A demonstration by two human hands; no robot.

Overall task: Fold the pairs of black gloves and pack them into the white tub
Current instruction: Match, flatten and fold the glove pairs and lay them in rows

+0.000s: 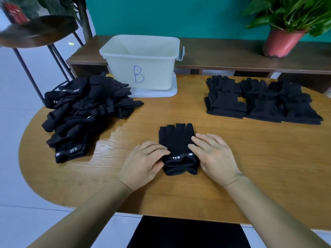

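At the left edge of the table (232,176) lies a loose pile of black gloves (86,111), unfolded and overlapping, with white cuff lettering showing on several. This pile is judged to be the stock not yet processed.

Toward the far edge, just right of the pile, stands the white tub (155,77), marked with a blue letter B and set on what looks like its own lid (161,93). No glove shows in the part of its interior that is visible, so packing appears not to have begun.

At the near edge, centre, one pair of gloves (176,140) lies flat, stacked one on the other, finger ends pointing to the far edge and cuffs toward the person. The left hand (143,161) grips the left side of the cuff: its fingers (157,149) are curled over the top and the thumb closes against the edge. The right hand (213,156) rests on the right side of the pair; its fingers (198,140) are nearly straight and press down, grasping nothing. The step in hand is judged to be aligning the pair ahead of the fold.

Toward the right edge, the folded pairs (259,102) sit in neat rows, touching one another.

Status, as a judgement: several pairs folded, one in work, a large pile remaining, and every pair yet to go into the tub.
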